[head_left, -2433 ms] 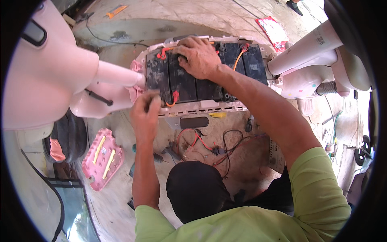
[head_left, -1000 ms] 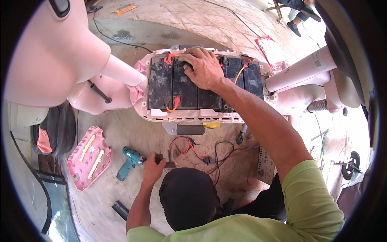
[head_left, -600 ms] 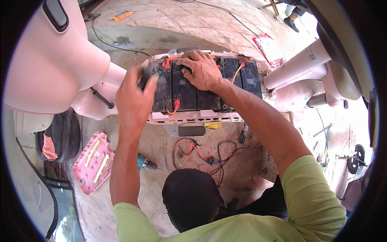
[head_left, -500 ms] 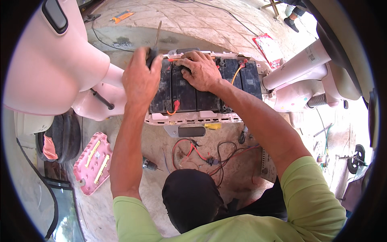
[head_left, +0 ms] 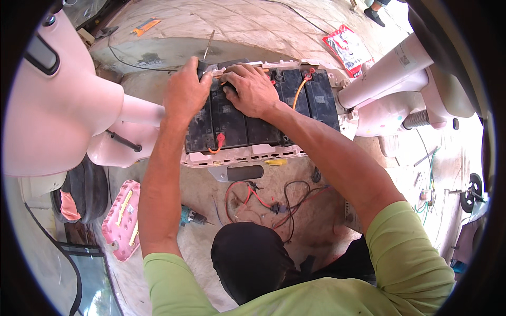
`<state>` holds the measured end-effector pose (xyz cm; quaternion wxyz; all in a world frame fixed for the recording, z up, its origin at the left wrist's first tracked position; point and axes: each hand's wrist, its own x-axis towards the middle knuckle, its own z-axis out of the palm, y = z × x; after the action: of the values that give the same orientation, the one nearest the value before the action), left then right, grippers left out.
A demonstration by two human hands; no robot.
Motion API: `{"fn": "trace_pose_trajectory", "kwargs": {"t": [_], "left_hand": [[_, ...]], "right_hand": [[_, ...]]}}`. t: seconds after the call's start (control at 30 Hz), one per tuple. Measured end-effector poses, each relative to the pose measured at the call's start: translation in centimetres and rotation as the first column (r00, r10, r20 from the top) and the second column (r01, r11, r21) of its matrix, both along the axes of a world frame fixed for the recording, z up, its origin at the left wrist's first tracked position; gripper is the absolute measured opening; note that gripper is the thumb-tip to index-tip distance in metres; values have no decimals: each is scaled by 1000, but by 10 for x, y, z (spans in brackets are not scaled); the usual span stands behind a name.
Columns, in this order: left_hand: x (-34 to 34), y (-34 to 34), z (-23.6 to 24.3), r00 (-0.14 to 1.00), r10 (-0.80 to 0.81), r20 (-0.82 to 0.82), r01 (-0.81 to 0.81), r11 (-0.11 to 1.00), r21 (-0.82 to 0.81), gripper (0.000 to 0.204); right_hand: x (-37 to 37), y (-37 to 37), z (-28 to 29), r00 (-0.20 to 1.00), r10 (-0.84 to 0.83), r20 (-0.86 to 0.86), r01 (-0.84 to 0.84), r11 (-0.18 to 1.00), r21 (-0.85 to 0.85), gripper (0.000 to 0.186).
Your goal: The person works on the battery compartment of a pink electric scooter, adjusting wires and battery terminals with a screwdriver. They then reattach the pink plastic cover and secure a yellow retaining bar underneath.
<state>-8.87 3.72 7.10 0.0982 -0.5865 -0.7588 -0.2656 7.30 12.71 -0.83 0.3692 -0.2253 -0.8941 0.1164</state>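
At the far left stands a big pale pink scooter body (head_left: 63, 116), and below it a peach-coloured cloth (head_left: 68, 205) lies against a dark rounded thing. A pink plastic cover (head_left: 121, 218) with yellow strips on it lies on the floor, partly hidden behind the person's left forearm. Higher up, an orange packet (head_left: 146, 26) lies on the paving.

The left hand (head_left: 186, 92) is closed around the black handle of a screwdriver (head_left: 201, 68), whose thin shaft points up and away from the person. This hand is over the left end of a row of black batteries (head_left: 229, 118), which sit side by side in a pale pink tray (head_left: 232, 156). Below, a teal and black drill (head_left: 191, 216) lies on the floor just beside the left forearm.

A red cap (head_left: 220, 140) with a short orange wire is at the near edge of the batteries. The right hand (head_left: 252, 90) rests on top of them, close beside the left, its fingers bent and its thumb apart; whether the fingertips grip anything cannot be told. Red and black wires (head_left: 258, 196) lie tangled on the floor below.

Farther right, an orange cable (head_left: 299, 94) curves across the batteries. Beyond the tray are a red and white packet (head_left: 348, 50) and a thick pale pink tube (head_left: 390, 73).
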Motion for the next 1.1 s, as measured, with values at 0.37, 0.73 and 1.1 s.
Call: {"fn": "trace_pose_trajectory", "kwargs": {"t": [0.37, 0.73, 1.1], "left_hand": [[-3, 6, 16, 1000, -2, -2, 2, 987, -162, 43], [-1, 0, 46, 999, -19, 28, 20, 1000, -19, 33], [-9, 3, -4, 998, 28, 60, -25, 999, -42, 39]], "right_hand": [[-12, 3, -4, 990, -112, -81, 111, 994, -15, 14], [-9, 2, -3, 994, -104, -31, 103, 994, -40, 23], [-8, -1, -3, 991, -78, -106, 75, 997, -32, 18]]}}
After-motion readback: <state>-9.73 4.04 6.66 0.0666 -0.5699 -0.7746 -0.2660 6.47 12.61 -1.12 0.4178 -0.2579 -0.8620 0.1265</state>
